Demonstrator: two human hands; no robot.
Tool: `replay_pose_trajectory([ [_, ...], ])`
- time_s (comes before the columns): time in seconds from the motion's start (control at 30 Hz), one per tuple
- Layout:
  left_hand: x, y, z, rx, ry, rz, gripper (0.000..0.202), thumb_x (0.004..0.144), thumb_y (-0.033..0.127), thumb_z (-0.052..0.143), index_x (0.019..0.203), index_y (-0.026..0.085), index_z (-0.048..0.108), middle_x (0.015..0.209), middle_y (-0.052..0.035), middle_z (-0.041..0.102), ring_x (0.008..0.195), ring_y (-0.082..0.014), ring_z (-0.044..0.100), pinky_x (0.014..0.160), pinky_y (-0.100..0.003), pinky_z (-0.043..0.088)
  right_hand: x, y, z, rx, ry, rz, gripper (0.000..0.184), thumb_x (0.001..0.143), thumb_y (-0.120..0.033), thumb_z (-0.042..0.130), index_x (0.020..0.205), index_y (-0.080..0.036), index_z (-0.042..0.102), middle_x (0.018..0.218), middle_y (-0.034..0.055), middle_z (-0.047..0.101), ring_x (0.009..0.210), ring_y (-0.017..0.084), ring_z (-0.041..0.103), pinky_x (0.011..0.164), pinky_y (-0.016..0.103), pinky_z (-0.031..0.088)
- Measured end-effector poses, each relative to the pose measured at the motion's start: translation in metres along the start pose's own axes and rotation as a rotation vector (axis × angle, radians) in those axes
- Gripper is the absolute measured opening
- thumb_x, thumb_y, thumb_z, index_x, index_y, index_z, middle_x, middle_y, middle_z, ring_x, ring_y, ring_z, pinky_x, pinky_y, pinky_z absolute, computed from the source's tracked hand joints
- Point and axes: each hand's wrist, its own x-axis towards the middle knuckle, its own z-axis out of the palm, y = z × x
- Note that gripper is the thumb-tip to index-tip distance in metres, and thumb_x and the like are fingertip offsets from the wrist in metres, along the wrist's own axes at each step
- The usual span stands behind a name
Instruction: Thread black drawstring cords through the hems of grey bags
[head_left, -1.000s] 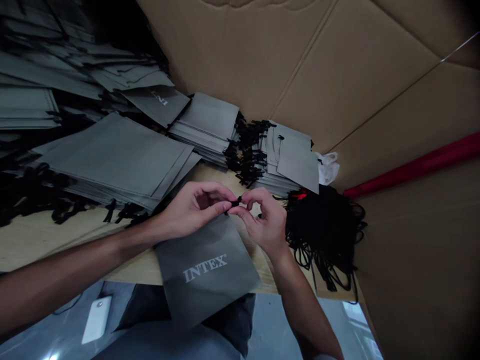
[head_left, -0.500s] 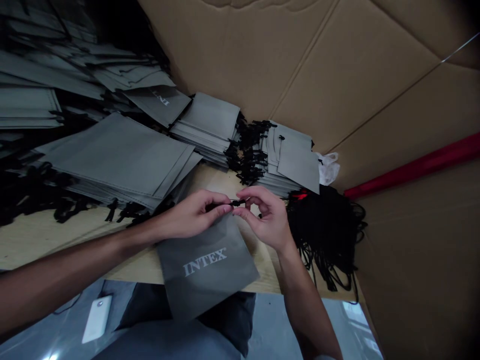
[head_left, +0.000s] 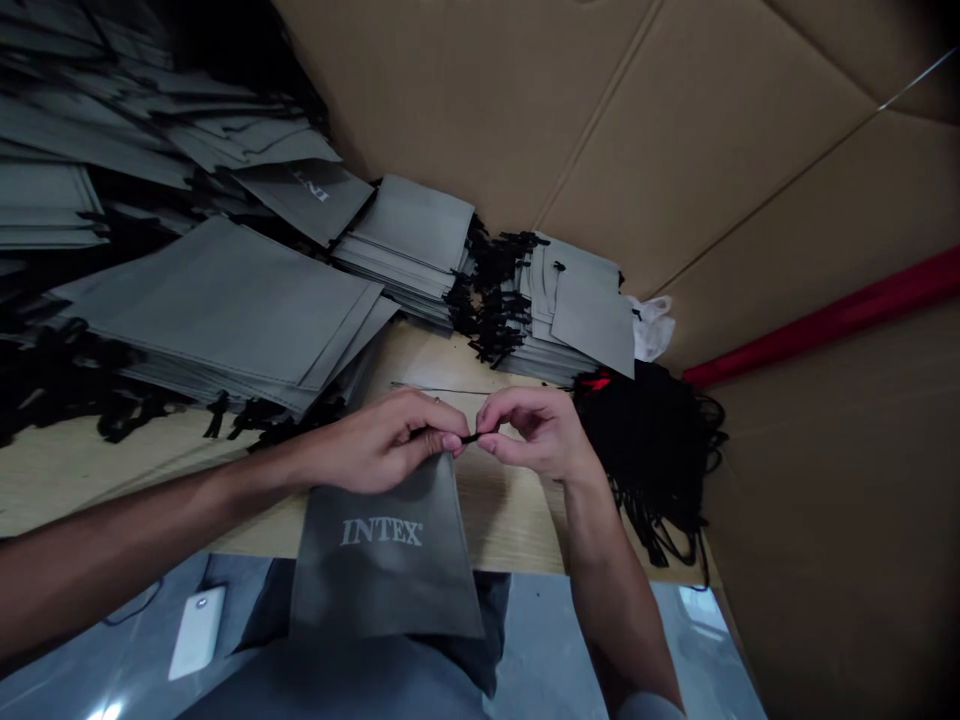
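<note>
A flat grey drawstring bag (head_left: 386, 580) with INTEX printed in white hangs over the near table edge, in front of my body. My left hand (head_left: 394, 440) is closed at the bag's upper corner, pinching a short black cord (head_left: 470, 438) between thumb and fingers. From the other side my right hand (head_left: 534, 430) pinches the same cord with thumb and forefinger, a small gap from the left fingertips. Most of the cord is hidden inside my fingers. Behind my hands a thin dark rod or wire (head_left: 442, 389) lies on the table.
Stacked grey bags (head_left: 225, 300) with black cords fill the left, and more stacks (head_left: 420, 225) stand at the back. A bundle of black cords (head_left: 645, 450) lies right. Cardboard walls (head_left: 750, 170) enclose the wooden table (head_left: 517, 520). A white power bank (head_left: 196, 632) is below.
My hands have come slightly nearer my body, still pinching the cord. The bag has swung left and hangs straighter. The thin rod behind my hands now shows plainly.
</note>
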Motion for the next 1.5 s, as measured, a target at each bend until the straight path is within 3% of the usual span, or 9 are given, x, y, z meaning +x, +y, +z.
replay_pose_trajectory([
  [0.1, -0.002, 0.005, -0.004, -0.135, -0.086, -0.001, 0.039, 0.111, 0.042, 0.051, 0.085, 0.018, 0.069, 0.073, -0.0009, 0.063, 0.065, -0.0133, 0.052, 0.063, -0.028, 0.038, 0.002, 0.004, 0.003, 0.110, -0.028, -0.005, 0.028, 0.085, -0.041, 0.092, 0.084, -0.019, 0.076, 0.079, 0.0046, 0.077, 0.072, 0.016, 0.072, 0.067, 0.030, 0.062],
  [0.2, -0.003, 0.006, -0.007, -0.156, -0.086, 0.001, 0.040, 0.111, 0.044, 0.052, 0.084, 0.018, 0.067, 0.070, 0.0005, 0.059, 0.065, -0.0130, 0.051, 0.063, -0.027, 0.038, 0.003, 0.007, 0.003, 0.158, -0.029, -0.039, 0.027, 0.085, -0.039, 0.093, 0.087, -0.019, 0.075, 0.082, 0.0043, 0.077, 0.075, 0.016, 0.073, 0.070, 0.030, 0.063],
  [0.43, 0.000, 0.002, -0.011, -0.066, 0.012, -0.018, 0.041, 0.113, 0.044, 0.046, 0.087, 0.017, 0.066, 0.078, 0.0011, 0.060, 0.073, -0.0134, 0.053, 0.070, -0.026, 0.040, 0.001, 0.004, -0.001, -0.009, -0.027, -0.039, 0.042, 0.087, -0.036, 0.092, 0.124, -0.022, 0.075, 0.106, 0.0065, 0.080, 0.088, 0.018, 0.076, 0.081, 0.033, 0.066],
  [0.6, 0.002, -0.004, -0.005, -0.010, 0.059, -0.105, 0.038, 0.111, 0.043, 0.050, 0.093, 0.018, 0.072, 0.077, 0.0014, 0.064, 0.071, -0.0129, 0.054, 0.065, -0.025, 0.039, 0.001, -0.004, 0.004, -0.331, 0.038, -0.105, 0.015, 0.095, -0.030, 0.085, 0.108, -0.023, 0.081, 0.093, 0.0023, 0.082, 0.076, 0.014, 0.073, 0.073, 0.027, 0.060],
  [0.77, 0.003, -0.006, 0.000, 0.152, 0.297, -0.025, 0.018, 0.103, 0.029, 0.062, 0.110, 0.019, 0.075, 0.098, -0.0035, 0.078, 0.084, -0.0147, 0.069, 0.075, -0.024, 0.050, 0.001, -0.004, 0.004, -0.447, 0.092, -0.108, 0.013, 0.096, -0.033, 0.084, 0.105, -0.024, 0.081, 0.093, 0.0017, 0.084, 0.072, 0.013, 0.073, 0.067, 0.025, 0.058],
  [0.97, 0.001, -0.005, 0.002, 0.034, 0.231, -0.085, 0.011, 0.095, 0.026, 0.068, 0.096, 0.017, 0.075, 0.079, -0.0008, 0.074, 0.068, -0.0114, 0.065, 0.062, -0.020, 0.049, 0.002, -0.005, 0.008, -0.512, 0.112, -0.125, 0.015, 0.098, -0.039, 0.082, 0.099, -0.024, 0.080, 0.085, 0.0012, 0.081, 0.067, 0.014, 0.068, 0.061, 0.026, 0.055],
  [1.2, 0.006, -0.008, 0.005, -0.169, 0.329, -0.189, 0.011, 0.082, 0.021, 0.073, 0.083, 0.017, 0.063, 0.075, 0.0018, 0.065, 0.066, -0.0105, 0.060, 0.061, -0.021, 0.045, 0.001, -0.009, 0.018, -0.526, 0.092, -0.207, 0.009, 0.100, -0.030, 0.078, 0.105, -0.024, 0.076, 0.086, 0.0003, 0.078, 0.066, 0.013, 0.066, 0.067, 0.028, 0.058],
  [1.37, 0.007, -0.008, 0.009, -0.223, 0.370, -0.129, 0.016, 0.091, 0.025, 0.067, 0.090, 0.021, 0.051, 0.080, 0.0035, 0.061, 0.070, -0.0100, 0.058, 0.062, -0.020, 0.042, -0.001, -0.008, 0.024, -0.567, 0.135, -0.235, 0.011, 0.102, -0.025, 0.073, 0.114, -0.025, 0.072, 0.094, 0.0019, 0.076, 0.076, 0.016, 0.068, 0.072, 0.031, 0.059],
  [1.5, 0.006, -0.005, 0.008, 0.071, 0.358, -0.144, 0.009, 0.102, 0.028, 0.057, 0.107, 0.021, 0.055, 0.072, 0.0064, 0.061, 0.056, -0.0093, 0.049, 0.056, -0.023, 0.033, -0.001, -0.007, 0.023, -0.647, 0.122, -0.253, 0.012, 0.105, -0.023, 0.069, 0.117, -0.025, 0.070, 0.099, 0.0046, 0.076, 0.085, 0.019, 0.070, 0.081, 0.035, 0.060],
])
